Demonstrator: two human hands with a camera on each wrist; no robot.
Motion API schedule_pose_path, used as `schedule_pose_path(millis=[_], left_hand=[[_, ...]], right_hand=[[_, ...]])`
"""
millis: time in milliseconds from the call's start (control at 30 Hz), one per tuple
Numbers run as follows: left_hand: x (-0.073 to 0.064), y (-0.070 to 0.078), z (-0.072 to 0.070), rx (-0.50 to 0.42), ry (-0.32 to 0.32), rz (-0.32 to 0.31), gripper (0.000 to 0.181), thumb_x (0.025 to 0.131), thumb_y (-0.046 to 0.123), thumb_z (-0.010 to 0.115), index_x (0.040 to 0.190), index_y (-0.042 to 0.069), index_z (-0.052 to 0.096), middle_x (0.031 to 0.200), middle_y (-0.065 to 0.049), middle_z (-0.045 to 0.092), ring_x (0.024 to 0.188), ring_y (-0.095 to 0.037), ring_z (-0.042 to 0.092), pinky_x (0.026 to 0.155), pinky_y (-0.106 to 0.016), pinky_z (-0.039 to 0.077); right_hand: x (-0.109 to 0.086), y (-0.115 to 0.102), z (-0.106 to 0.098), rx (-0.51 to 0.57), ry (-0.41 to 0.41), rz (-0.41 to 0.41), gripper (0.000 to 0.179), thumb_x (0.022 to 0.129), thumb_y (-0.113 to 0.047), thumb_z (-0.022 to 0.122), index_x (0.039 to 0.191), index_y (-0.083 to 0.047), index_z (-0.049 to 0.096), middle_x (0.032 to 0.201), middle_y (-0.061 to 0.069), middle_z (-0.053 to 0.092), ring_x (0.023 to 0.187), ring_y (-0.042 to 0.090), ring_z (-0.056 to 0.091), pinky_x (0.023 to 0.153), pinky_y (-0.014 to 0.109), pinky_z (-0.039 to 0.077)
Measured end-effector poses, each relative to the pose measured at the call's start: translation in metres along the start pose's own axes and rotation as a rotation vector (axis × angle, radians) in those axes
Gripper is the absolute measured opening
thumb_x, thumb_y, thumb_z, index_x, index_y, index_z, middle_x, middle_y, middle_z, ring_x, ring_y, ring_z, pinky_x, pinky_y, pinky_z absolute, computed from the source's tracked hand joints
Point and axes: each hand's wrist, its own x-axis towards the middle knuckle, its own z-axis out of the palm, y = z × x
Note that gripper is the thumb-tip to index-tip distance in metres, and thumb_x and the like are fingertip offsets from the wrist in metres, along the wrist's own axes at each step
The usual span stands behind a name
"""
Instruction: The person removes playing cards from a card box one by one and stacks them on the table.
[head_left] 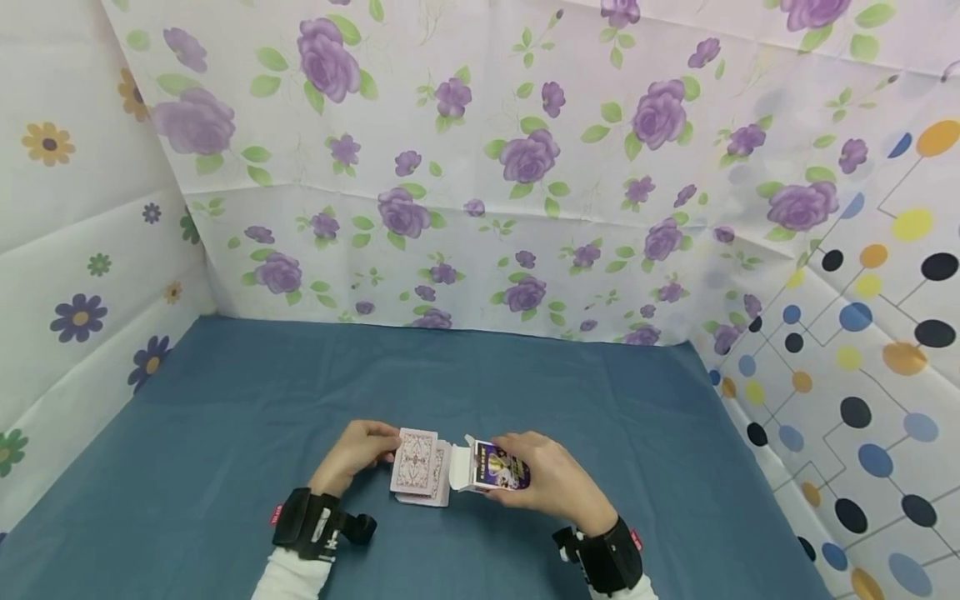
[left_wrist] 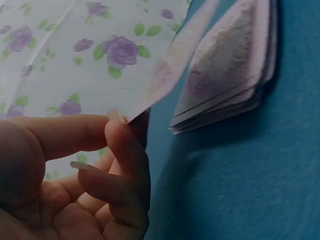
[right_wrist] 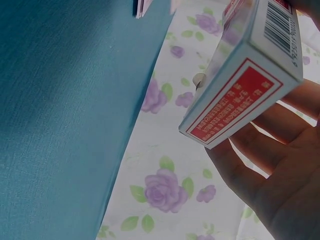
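My left hand (head_left: 360, 447) pinches one playing card (head_left: 416, 461) by its edge between thumb and finger. In the left wrist view that card (left_wrist: 172, 70) is apart from the stack of cards (left_wrist: 225, 65), which lies on the blue cloth beneath it, patterned backs up. My right hand (head_left: 551, 479) grips the card box (head_left: 501, 467) just right of the stack, its open flap toward the cards. The right wrist view shows the white box (right_wrist: 240, 95) with a red printed panel and a barcode, fingers around its side.
A blue cloth (head_left: 300, 383) covers the table. Behind it hangs a white sheet (head_left: 465, 250) with purple roses. Sheets with daisies (head_left: 82, 317) and coloured dots (head_left: 862, 375) hang at the left and right sides.
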Motion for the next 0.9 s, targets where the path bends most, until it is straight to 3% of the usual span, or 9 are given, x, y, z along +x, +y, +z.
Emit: schedule_pose_path(millis=[200, 467, 633, 800, 900], left_hand=[[-0.002, 0.000, 0.009, 0.024, -0.006, 0.010, 0.020, 0.088, 0.004, 0.065, 0.104, -0.007, 0.069, 0.074, -0.008, 0.064, 0.060, -0.015, 0.056, 0.057, -0.029, 0.040], [-0.002, -0.001, 0.018, 0.121, 0.098, 0.038, 0.010, 0.081, 0.003, 0.072, 0.089, -0.002, 0.071, 0.070, -0.009, 0.064, 0.057, -0.018, 0.056, 0.055, -0.030, 0.042], [-0.003, -0.001, 0.021, 0.173, 0.126, 0.056, 0.007, 0.080, 0.002, 0.072, 0.086, -0.002, 0.071, 0.064, -0.009, 0.064, 0.053, -0.016, 0.055, 0.052, -0.028, 0.040], [-0.007, 0.002, 0.021, 0.207, 0.135, 0.096, 0.005, 0.082, 0.003, 0.068, 0.086, -0.001, 0.070, 0.065, -0.009, 0.065, 0.054, -0.016, 0.054, 0.052, -0.029, 0.040], [-0.011, 0.007, 0.022, 0.241, 0.136, 0.151, 0.007, 0.086, 0.005, 0.065, 0.088, 0.000, 0.070, 0.070, -0.009, 0.066, 0.057, -0.015, 0.054, 0.053, -0.028, 0.041]], right_hand=[[0.000, 0.000, 0.000, -0.001, -0.004, 0.005, 0.060, 0.080, -0.048, 0.075, 0.128, -0.014, 0.062, 0.119, 0.005, 0.067, 0.096, 0.012, 0.062, 0.075, 0.026, 0.050], [0.000, 0.000, 0.000, -0.012, -0.007, 0.013, 0.060, 0.080, -0.049, 0.075, 0.128, -0.015, 0.063, 0.120, 0.004, 0.067, 0.099, 0.013, 0.062, 0.077, 0.028, 0.050], [-0.001, -0.001, 0.000, -0.012, -0.001, 0.008, 0.061, 0.081, -0.053, 0.072, 0.128, -0.015, 0.063, 0.120, 0.004, 0.067, 0.101, 0.014, 0.063, 0.078, 0.029, 0.051], [0.000, -0.001, 0.000, -0.010, -0.003, 0.007, 0.061, 0.081, -0.052, 0.073, 0.128, -0.014, 0.063, 0.123, 0.004, 0.066, 0.104, 0.016, 0.063, 0.082, 0.033, 0.052], [0.000, -0.001, 0.000, -0.003, -0.010, 0.006, 0.062, 0.081, -0.051, 0.073, 0.129, -0.014, 0.062, 0.125, 0.006, 0.065, 0.109, 0.019, 0.063, 0.086, 0.037, 0.052]])
